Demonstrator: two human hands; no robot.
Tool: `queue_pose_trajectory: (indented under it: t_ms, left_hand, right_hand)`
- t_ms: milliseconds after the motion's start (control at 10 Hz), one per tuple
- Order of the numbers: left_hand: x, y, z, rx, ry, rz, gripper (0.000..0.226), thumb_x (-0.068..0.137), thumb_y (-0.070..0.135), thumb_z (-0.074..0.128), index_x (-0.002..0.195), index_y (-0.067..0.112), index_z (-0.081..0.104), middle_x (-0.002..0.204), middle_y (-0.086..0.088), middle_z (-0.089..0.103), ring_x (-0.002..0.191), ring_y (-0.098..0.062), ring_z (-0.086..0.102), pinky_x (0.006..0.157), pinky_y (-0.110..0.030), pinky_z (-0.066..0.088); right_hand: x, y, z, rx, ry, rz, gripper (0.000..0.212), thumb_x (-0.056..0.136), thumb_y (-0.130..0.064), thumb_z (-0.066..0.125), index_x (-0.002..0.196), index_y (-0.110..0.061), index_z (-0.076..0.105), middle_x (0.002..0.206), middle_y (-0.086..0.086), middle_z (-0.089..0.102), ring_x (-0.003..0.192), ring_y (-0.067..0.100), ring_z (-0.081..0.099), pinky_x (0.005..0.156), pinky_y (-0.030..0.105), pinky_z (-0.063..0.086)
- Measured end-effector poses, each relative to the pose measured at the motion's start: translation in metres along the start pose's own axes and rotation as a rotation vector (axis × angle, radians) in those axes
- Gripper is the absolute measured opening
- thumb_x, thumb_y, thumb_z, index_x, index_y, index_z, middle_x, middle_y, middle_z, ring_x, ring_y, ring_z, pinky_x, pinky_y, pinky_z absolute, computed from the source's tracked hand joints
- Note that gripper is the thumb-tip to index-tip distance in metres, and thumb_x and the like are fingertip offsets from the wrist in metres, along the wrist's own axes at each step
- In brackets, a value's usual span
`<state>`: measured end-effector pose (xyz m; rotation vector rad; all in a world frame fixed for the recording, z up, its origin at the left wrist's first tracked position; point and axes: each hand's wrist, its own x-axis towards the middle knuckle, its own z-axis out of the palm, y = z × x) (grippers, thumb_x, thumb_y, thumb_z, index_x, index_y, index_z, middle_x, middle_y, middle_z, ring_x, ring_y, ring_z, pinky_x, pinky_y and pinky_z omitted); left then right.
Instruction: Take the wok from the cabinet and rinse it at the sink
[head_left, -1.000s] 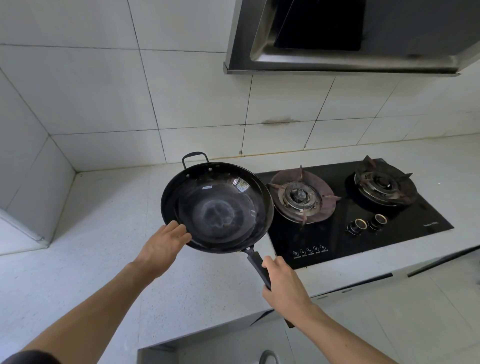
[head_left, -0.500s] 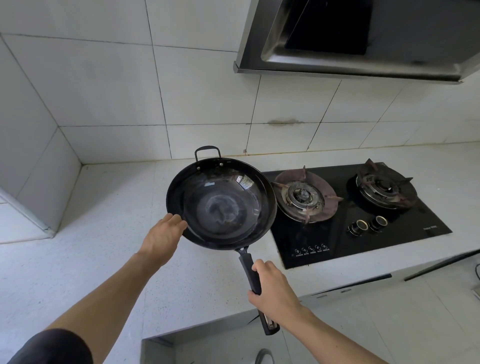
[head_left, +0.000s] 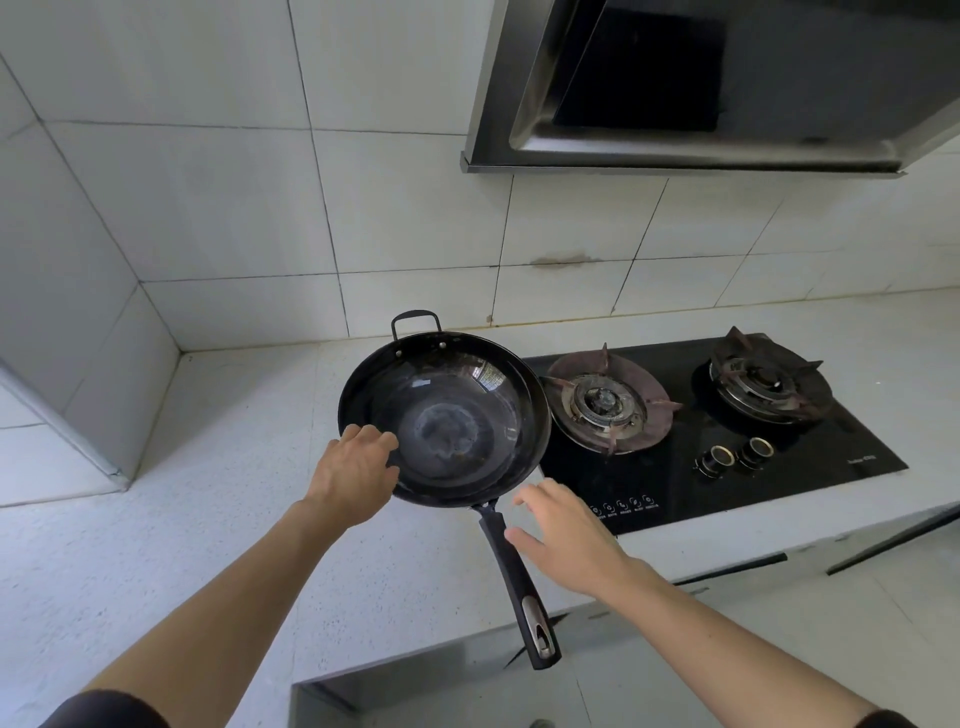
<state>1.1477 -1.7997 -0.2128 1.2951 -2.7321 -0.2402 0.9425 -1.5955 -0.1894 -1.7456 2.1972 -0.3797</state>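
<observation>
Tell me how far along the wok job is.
Done: the wok is out of the cabinet, on the countertop left of the stove. In hand: left hand grips its rim; right hand is open beside the handle. Left: rinsing; no sink in view.

I see a black two-burner gas hob (head_left: 727, 467) set into the pale countertop (head_left: 156, 545), a steel range hood (head_left: 701, 104) above, and white wall tiles (head_left: 208, 208) behind.
</observation>
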Motion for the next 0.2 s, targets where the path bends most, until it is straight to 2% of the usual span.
queue_pose_trajectory:
  t_ms: [200]
  left_hand:
    - [0.005,0.021,-0.027,-0.053,0.069,-0.028,0.039,0.093,0.041,0.054,0.128,0.023,0.053,0.127,0.001,0.056,0.117,-0.023,0.045,0.094,-0.038,0.045]
  right_hand:
    - [0.012,0.016,-0.052,-0.083,0.107,-0.073,0.042,0.093,-0.052,0.044,0.127,-0.028,0.049,0.125,-0.006,0.051,0.117,0.015,0.046,0.099,0.036,0.037]
